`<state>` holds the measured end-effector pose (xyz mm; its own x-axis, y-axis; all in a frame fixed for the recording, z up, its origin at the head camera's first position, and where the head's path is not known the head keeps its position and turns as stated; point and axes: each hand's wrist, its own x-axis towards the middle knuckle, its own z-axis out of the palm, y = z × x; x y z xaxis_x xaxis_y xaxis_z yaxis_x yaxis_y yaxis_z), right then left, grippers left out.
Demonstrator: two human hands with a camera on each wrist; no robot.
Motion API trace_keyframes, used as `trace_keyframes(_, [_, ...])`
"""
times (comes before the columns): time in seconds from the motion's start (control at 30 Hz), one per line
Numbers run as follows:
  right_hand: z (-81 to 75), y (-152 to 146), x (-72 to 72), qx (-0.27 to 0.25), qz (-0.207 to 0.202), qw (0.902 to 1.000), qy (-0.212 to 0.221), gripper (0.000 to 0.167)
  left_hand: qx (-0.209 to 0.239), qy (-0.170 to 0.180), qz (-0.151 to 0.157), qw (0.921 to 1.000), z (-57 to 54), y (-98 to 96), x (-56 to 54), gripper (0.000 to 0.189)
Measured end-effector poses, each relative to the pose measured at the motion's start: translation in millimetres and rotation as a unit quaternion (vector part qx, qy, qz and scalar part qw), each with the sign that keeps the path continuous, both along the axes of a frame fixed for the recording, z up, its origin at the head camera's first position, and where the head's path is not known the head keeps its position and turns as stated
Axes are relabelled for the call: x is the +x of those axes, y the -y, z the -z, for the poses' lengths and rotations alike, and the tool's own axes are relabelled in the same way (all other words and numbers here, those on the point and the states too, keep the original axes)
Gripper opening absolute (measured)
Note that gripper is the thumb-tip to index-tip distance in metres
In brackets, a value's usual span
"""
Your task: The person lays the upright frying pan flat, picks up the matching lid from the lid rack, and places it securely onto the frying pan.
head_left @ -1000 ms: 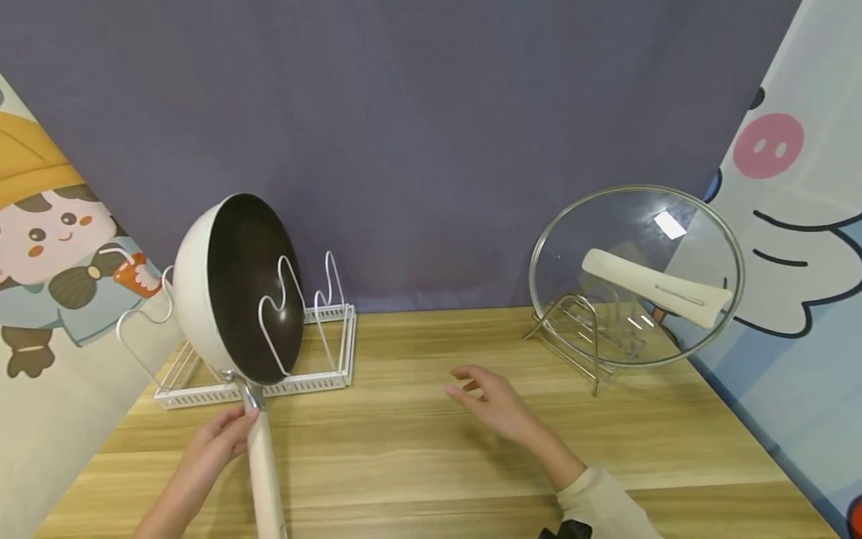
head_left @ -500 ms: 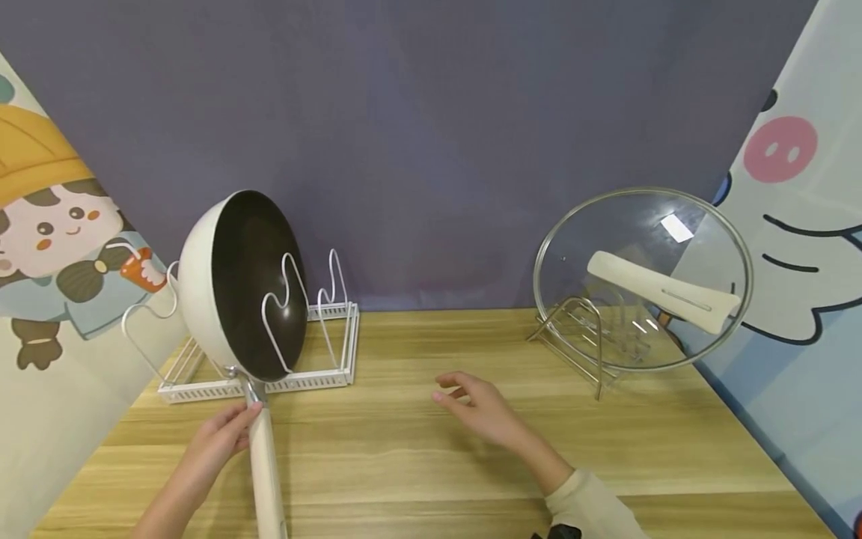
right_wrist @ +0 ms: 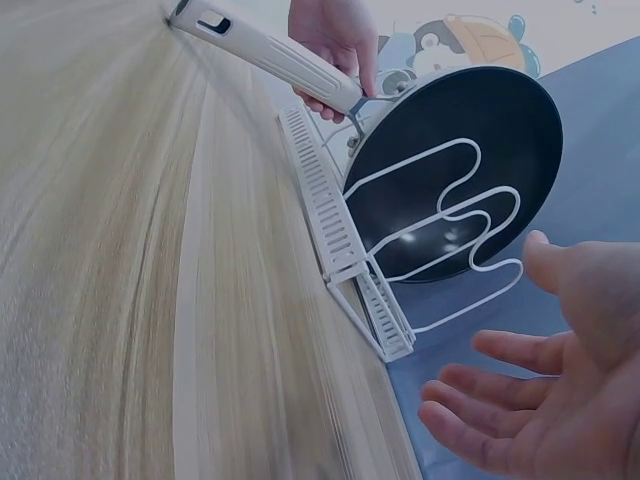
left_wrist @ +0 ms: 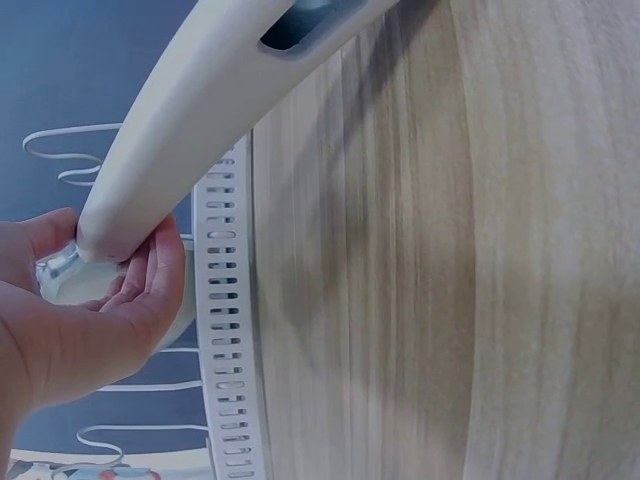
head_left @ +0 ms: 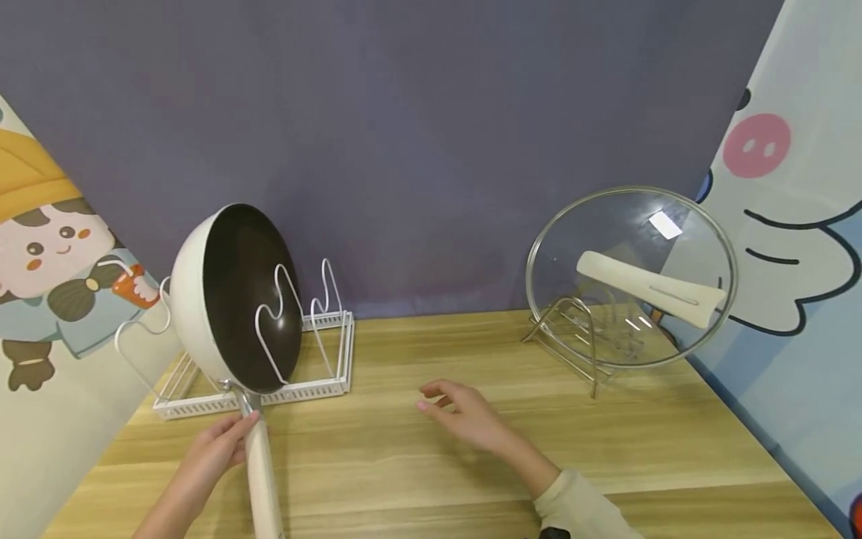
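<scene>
Leftmost, a wall panel (head_left: 74, 247) carries a cartoon figure in a yellow hat. Just beside it on the table (head_left: 377, 464), toward the far side, stands a white wire rack (head_left: 316, 390) with curved dividers. A deep pan (head_left: 232, 292), white outside and black inside, stands on its side between the left and middle dividers, its opening turned to the right; compared with a second ago, it sits in the same place in the rack. Its pale handle (head_left: 261, 479) slopes toward the near edge, raised above the tabletop in the left wrist view. The left hand (head_left: 212, 453) grasps this handle close to the metal neck, thumb on one side and fingers on the other, and that hold matches the earlier frames.

Right of the rack, over the middle of the table, the right hand (head_left: 471, 423) is free of any object, fingers and thumb apart and gently bent. This is the clearest difference: over the last second it has shifted left, nearer the rack and farther from the lid, though it remains apart from both. A cream sleeve (head_left: 582, 509) covers its forearm.

Farther right, a metal wire stand (head_left: 592, 344) holds a round glass lid (head_left: 606, 224) tilted on edge, with a long white lid handle (head_left: 649, 288) slanting down to the right. Lid and stand have not moved relative to the table. At far right is another printed panel (head_left: 831, 180) with a pink snout.
</scene>
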<state>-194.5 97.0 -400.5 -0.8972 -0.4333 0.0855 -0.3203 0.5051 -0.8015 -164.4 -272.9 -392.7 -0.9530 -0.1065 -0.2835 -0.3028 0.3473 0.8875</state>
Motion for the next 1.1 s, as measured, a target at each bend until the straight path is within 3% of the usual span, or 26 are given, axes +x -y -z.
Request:
trace_keyframes(0.73, [-4.6, 20.6, 4.6, -0.015, -0.018, 0.9993, 0.028, 0.045, -0.006, -0.002, 0.007, 1.0, -3.2, -0.3, -6.1, 0.065])
trace_keyframes(1.1, [1.1, 34.9, 10.4, -0.016, -0.022, 0.9989, 0.039, 0.042, 0.01, -0.007, 0.016, 0.9998, 5.6, 3.3, 0.0, 0.065])
